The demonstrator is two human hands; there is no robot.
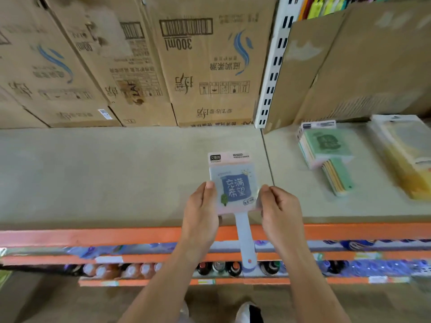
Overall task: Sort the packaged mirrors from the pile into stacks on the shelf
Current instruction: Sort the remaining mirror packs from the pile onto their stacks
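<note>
Cardboard boxes [198,66] stand behind the packaged mirror [234,185]; a stack of mirrors [326,155] lies right of it on the shelf [93,171]. The left hand [200,213] and right hand [282,213] pinch its side edges, fingers curled.

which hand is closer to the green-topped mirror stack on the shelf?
Right. The right hand grips the blue mirror by its right edge, the stack beyond it to the right; the left hand grips the opposite edge, farther away.

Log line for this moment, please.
left hand: grips blue mirror | right hand: grips same mirror | mirror: over shelf, handle past front edge | stack: on shelf, farther right
</note>
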